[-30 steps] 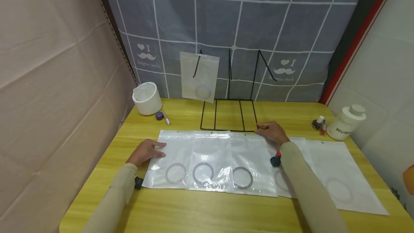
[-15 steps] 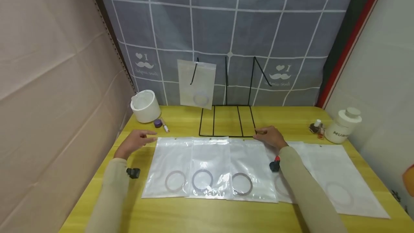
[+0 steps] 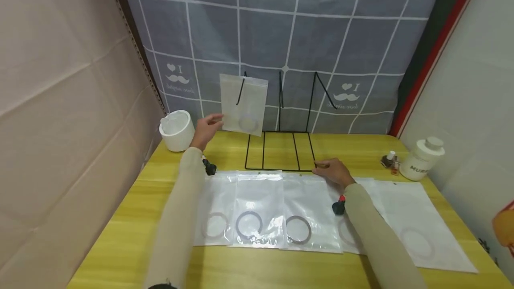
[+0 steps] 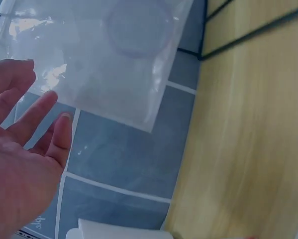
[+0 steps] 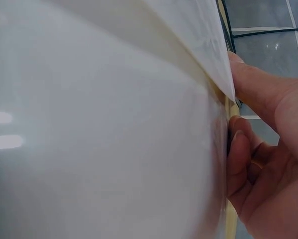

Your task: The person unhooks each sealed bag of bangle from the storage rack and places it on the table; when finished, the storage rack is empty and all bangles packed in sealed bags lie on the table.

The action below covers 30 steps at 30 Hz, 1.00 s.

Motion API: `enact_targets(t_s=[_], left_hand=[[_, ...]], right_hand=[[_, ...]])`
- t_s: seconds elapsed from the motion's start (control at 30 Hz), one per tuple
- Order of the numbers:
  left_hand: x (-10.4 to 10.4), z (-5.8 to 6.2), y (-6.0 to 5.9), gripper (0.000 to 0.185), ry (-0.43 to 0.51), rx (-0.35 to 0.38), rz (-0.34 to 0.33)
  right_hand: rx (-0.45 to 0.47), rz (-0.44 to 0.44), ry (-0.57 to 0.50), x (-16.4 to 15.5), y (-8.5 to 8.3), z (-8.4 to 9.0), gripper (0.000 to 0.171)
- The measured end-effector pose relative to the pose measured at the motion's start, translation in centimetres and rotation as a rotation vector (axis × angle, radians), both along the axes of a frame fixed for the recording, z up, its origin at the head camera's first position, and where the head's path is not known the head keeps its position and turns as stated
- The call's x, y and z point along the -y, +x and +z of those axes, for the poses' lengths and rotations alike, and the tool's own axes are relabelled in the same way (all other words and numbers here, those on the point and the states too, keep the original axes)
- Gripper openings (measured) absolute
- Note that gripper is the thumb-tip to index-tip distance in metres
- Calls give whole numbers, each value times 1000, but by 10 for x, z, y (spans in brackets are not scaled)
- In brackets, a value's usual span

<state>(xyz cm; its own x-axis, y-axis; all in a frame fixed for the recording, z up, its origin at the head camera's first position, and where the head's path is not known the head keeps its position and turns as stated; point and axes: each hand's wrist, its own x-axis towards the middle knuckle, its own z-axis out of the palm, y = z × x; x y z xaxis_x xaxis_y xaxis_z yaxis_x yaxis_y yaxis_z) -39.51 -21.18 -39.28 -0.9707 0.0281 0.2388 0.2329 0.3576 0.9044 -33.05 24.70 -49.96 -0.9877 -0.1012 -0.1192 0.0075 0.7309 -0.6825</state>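
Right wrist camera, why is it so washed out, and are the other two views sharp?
Right wrist view: a plastic bag sits against the lens, blurred and glaring, the right hand at its edge. Left wrist view: the left hand is soft, the hanging bag shows glare. Head view: mostly sharp, bent at the edges.

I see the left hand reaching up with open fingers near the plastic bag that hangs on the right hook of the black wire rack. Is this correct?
Not quite. The bag hangs on the leftmost hook of the black wire rack, not the right one; the head view shows this. The rest holds: the left hand reaches up beside it with open fingers, and the left wrist view shows no grip on it.
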Motion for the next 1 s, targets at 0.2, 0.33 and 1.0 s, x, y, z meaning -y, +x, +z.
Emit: enact_targets(t_s=[0.2, 0.33, 1.0], left_hand=[[3, 19, -17, 45, 140, -37, 16], [6, 29, -22, 44, 167, -43, 12], [-32, 30, -24, 47, 213, -154, -95]], right_hand=[[2, 12, -41, 18, 0, -10, 56], [-2, 11, -47, 24, 2, -13, 53], [12, -45, -5, -2, 0, 0, 59]])
